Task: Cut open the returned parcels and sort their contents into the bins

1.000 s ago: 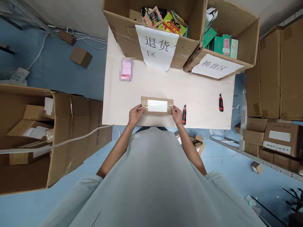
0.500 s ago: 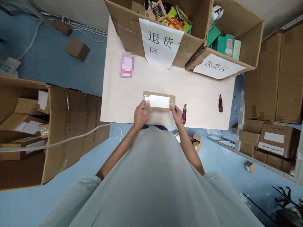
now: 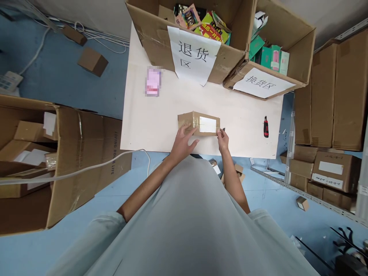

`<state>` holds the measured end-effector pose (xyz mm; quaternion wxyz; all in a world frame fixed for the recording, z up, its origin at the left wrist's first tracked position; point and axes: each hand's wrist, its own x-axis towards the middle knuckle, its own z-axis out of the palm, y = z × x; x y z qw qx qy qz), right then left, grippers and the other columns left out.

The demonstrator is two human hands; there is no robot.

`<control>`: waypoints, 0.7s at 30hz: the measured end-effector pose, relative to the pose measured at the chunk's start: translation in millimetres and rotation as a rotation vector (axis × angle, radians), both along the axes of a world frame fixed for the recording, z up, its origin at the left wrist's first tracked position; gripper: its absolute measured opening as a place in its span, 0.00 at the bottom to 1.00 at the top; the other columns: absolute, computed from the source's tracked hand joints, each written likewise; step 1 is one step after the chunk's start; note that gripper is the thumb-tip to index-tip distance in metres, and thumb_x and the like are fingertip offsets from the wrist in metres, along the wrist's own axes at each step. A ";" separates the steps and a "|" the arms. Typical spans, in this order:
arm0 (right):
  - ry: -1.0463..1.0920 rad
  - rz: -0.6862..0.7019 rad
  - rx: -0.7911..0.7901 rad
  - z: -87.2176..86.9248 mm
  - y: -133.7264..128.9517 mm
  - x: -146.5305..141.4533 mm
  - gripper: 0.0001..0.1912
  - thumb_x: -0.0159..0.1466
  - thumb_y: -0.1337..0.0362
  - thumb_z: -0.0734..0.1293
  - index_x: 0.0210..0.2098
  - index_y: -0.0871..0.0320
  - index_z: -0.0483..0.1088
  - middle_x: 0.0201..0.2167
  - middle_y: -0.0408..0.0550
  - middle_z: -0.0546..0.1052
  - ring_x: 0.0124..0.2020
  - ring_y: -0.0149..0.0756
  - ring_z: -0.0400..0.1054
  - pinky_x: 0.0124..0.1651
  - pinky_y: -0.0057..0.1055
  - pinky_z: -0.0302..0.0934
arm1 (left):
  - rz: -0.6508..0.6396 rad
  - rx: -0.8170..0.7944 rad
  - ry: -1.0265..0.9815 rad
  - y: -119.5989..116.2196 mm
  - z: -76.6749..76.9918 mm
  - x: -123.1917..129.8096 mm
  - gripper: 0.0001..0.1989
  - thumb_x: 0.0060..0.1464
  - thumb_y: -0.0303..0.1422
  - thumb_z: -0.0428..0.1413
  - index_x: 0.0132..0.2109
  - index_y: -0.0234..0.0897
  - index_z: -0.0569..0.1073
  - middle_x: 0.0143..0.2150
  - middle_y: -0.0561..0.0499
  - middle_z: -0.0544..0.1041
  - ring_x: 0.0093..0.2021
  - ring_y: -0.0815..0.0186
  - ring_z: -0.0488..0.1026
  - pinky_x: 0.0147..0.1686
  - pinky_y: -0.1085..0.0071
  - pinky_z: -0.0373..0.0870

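A small brown cardboard box [image 3: 186, 119] with clear tape and a white label [image 3: 207, 124] lies near the front edge of the white table, its left end face turned into view. My left hand [image 3: 183, 141] has its fingers spread against the lower part of that end, the thumb stretched out away from the box. At the box's right end, my right hand [image 3: 223, 140] pinches the lower corner. Just behind those fingers a dark tip shows, where a utility knife lies mostly hidden by the hand.
Another red and black utility knife [image 3: 266, 127] lies on the table [image 3: 244, 115] to the right. A blurred pink item [image 3: 153, 81] is at left. Two labelled open cartons [image 3: 235, 63] [image 3: 299, 76] stand at the back. A large carton [image 3: 86, 153] with boxes sits left, shelving with boxes [image 3: 327, 170] right.
The box has turned so its left end shows, and has shifted right. My left hand has loosened and spread its fingers; my right hand has moved right, covering the nearer knife.
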<state>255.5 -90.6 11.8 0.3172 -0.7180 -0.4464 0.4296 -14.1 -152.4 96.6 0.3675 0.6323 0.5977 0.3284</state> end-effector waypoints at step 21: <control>-0.351 0.430 0.192 93.5 -13.6 -140.5 0.19 0.79 0.44 0.64 0.49 0.52 0.76 0.50 0.54 0.78 0.53 0.50 0.75 0.60 0.43 0.71 | 0.667 -0.220 0.032 8.1 -61.6 -92.5 0.12 0.72 0.38 0.53 0.54 0.40 0.78 0.59 0.40 0.81 0.58 0.56 0.78 0.61 0.61 0.76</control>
